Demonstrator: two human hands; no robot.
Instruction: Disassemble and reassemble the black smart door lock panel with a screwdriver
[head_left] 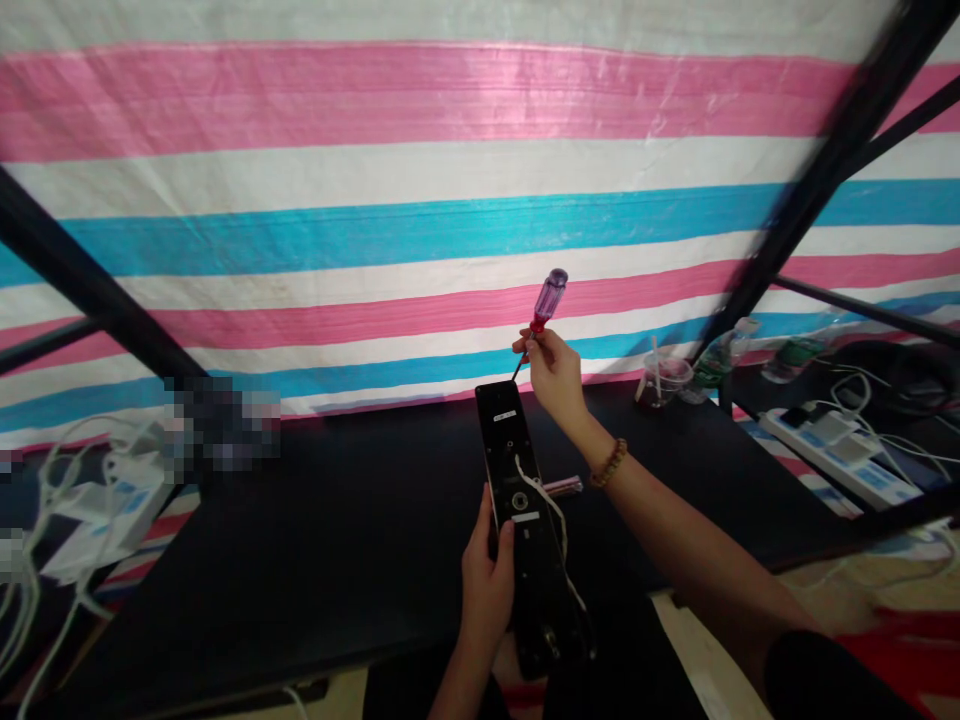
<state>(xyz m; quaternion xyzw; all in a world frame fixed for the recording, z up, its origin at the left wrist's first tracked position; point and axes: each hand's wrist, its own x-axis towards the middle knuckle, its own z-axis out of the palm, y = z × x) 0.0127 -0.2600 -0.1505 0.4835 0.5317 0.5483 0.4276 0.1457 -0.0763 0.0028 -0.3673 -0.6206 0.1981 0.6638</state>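
Observation:
My left hand (487, 570) is wrapped round the left edge of a long black door lock panel (529, 575), thumb on its back face. The panel tilts up over the table's front edge, its back turned to me; a white cable (555, 510) runs down it and a shiny lever handle (564, 487) sticks out to the right. My right hand (555, 375) pinches the shaft of a screwdriver (551, 295) with a clear purple handle and red collar. The handle points up, and the tip is at the panel's top right corner; whether it touches I cannot tell.
A black table (337, 520) spans the front. At its back right stand a plastic cup with a straw (664, 380) and a plastic bottle (705, 375). Power strips (840, 455) with tangled cables lie on both sides. Behind hangs a striped sheet (375, 240) between black metal posts (787, 220).

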